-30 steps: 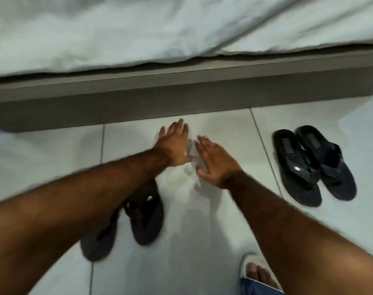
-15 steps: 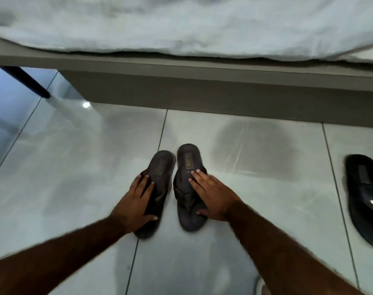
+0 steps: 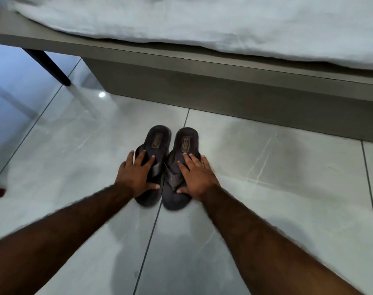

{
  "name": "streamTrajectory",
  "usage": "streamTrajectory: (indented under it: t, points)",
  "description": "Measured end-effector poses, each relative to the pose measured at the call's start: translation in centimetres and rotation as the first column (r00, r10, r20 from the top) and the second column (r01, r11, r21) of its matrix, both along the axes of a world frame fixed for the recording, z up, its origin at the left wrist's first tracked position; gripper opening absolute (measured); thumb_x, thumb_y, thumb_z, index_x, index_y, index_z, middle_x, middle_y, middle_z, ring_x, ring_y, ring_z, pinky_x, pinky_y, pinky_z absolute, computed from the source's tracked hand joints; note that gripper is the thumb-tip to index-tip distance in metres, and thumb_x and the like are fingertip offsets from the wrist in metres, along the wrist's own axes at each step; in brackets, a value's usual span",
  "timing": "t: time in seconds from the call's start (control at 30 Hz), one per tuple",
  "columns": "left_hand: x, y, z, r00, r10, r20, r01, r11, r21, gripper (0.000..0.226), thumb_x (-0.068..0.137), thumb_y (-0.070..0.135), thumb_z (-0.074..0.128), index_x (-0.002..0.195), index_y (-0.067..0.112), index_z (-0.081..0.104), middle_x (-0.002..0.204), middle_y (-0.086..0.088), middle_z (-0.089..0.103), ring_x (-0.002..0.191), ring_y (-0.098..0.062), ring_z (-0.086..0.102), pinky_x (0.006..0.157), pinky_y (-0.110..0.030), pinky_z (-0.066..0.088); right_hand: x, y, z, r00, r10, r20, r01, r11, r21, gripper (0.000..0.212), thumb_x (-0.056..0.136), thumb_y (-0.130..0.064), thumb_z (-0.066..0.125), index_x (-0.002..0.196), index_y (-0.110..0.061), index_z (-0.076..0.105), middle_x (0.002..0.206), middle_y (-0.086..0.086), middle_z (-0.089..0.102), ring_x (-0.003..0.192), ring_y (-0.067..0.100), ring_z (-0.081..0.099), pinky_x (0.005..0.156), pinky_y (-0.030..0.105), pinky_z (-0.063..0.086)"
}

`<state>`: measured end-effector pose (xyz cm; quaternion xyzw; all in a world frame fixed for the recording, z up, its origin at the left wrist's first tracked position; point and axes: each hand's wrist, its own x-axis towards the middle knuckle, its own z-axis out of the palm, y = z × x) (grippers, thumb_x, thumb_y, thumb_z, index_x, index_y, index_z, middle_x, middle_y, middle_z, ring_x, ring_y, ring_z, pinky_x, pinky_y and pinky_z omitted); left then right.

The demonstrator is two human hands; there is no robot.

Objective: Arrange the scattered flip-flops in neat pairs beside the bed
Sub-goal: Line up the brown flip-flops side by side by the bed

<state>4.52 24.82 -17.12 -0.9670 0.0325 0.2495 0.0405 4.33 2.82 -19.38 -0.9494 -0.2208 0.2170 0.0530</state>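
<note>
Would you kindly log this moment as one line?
left hand flat on left flip-flop | right hand flat on right flip-flop | pair side by side, beside bed

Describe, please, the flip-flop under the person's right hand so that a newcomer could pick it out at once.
Start at the bed frame and drop to the tiled floor in front of it, where two dark brown flip-flops lie side by side. The right flip-flop is the one under the right hand. Unlike the left flip-flop, its broad strap is in plain view.
</note>
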Motion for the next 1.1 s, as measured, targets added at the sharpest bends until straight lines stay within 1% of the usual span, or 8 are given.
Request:
streamTrajectory:
  t: [0.1,0.17,0.27,0.37,0.6,0.83,0.97,1.1]
  points:
    - [3.3,1.2,0.0,0.997,0.066,-0.050,-0.067,0.998,-0.013,0.112,0.068,0.070,0.071,0.156,0.041,0.007,0.167,0.002,-0.001,0.151,-0.040,0.000,0.117,-0.054,0.027,2.7,2.2,0.0,0.999,-0.030,0.016,0.030,0.999,-0.019,0.100,0.088,-0.067,0.058,0.164,-0.020,0.014,0.172,0.010,0.000,0.159,0.027,0.001,0.127,0.051,-0.004]
    - [5.4,1.9,0.1,0.994,0.079,-0.077,-0.082,0.996,-0.037,0.113,0.069,0.063,0.076,0.157,0.039,0.009,0.167,-0.001,0.000,0.149,-0.043,0.010,0.117,-0.053,0.031,4.2,3.1,0.0,0.999,-0.048,0.017,0.048,0.998,-0.028,0.101,0.087,-0.068,0.058,0.164,-0.020,0.014,0.172,0.011,0.000,0.159,0.028,0.002,0.127,0.050,-0.005]
    - [8.1,2.4,0.3,0.995,0.054,-0.088,-0.056,0.998,-0.020,0.114,0.070,0.055,0.080,0.158,0.032,0.010,0.167,-0.008,0.001,0.142,-0.045,0.028,0.117,-0.046,0.032,6.4,4.3,0.1,0.998,-0.066,0.005,0.066,0.997,-0.030,0.102,0.087,-0.068,0.059,0.164,-0.020,0.012,0.172,0.011,-0.001,0.159,0.028,0.001,0.127,0.050,-0.005]
    - [9.8,2.5,0.4,0.994,0.066,-0.085,-0.068,0.997,-0.023,0.115,0.070,0.049,0.083,0.158,0.029,0.012,0.167,-0.009,0.001,0.141,-0.043,0.034,0.116,-0.042,0.035,7.9,5.0,0.3,0.997,-0.078,-0.006,0.078,0.997,-0.029,0.103,0.086,-0.067,0.060,0.164,-0.020,0.011,0.172,0.010,-0.002,0.159,0.028,0.001,0.127,0.049,-0.004]
    - [12.0,3.6,0.6,0.993,0.072,-0.090,-0.077,0.996,-0.049,0.118,0.068,0.038,0.087,0.158,0.024,0.013,0.167,-0.011,0.000,0.146,-0.038,0.030,0.118,-0.042,0.033,10.2,6.7,-0.3,0.995,-0.102,0.002,0.102,0.995,0.009,0.104,0.085,-0.068,0.061,0.164,-0.021,0.011,0.173,0.007,0.000,0.159,0.024,0.002,0.127,0.048,-0.004]
    - [13.1,4.2,1.0,0.989,0.076,-0.126,-0.081,0.996,-0.039,0.121,0.067,0.029,0.089,0.158,0.025,0.010,0.167,-0.009,-0.005,0.148,-0.036,0.026,0.118,-0.043,0.032,10.7,8.2,-0.7,0.992,-0.127,-0.003,0.127,0.992,0.002,0.108,0.085,-0.070,0.060,0.164,-0.021,0.006,0.173,0.008,-0.003,0.159,0.025,-0.002,0.126,0.050,-0.005]
    - [13.0,3.9,1.2,0.989,0.073,-0.130,-0.077,0.996,-0.032,0.120,0.069,0.028,0.088,0.158,0.024,0.009,0.167,-0.010,-0.007,0.148,-0.037,0.025,0.119,-0.043,0.031,10.8,8.4,-0.4,0.992,-0.123,-0.005,0.123,0.992,-0.016,0.108,0.086,-0.069,0.060,0.164,-0.020,0.005,0.173,0.008,-0.004,0.159,0.025,-0.002,0.126,0.051,-0.005]
    - [12.7,3.5,1.6,0.990,0.042,-0.134,-0.045,0.999,-0.022,0.120,0.069,0.028,0.088,0.158,0.023,0.008,0.167,-0.008,-0.006,0.147,-0.036,0.029,0.118,-0.042,0.033,10.3,8.7,-0.3,0.993,-0.116,-0.002,0.115,0.992,-0.046,0.107,0.087,-0.069,0.058,0.164,-0.020,0.003,0.172,0.009,-0.005,0.159,0.026,-0.001,0.126,0.052,-0.004]
